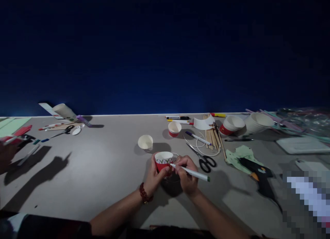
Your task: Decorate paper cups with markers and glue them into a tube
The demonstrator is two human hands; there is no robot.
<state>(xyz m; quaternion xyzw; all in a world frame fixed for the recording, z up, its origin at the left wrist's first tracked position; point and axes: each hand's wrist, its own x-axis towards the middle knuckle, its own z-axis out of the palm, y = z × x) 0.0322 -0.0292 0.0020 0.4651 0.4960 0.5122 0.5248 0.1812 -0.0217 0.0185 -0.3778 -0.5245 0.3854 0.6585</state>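
Note:
My left hand (pixel 154 179) is wrapped round a paper cup (pixel 163 160), white at the top and red below, with a criss-cross pattern of drawn lines under its rim. In my right hand (pixel 187 175) is a white marker (pixel 197 173) with a green end, its tip at the cup's right side. A plain white paper cup (pixel 145 143) stands just behind my left hand. Farther back is a smaller red and white cup (pixel 174 129). To the right of my right hand lie black-handled scissors (pixel 205 162).
Behind the scissors are a purple-capped marker (pixel 199 138), wooden sticks (pixel 213 137) and white cord. Stacked cups (pixel 259 124) stand at the back right, with a black glue gun (pixel 257 172) on green paper nearer. At far left a co-worker's hand (pixel 6 156) holds something red.

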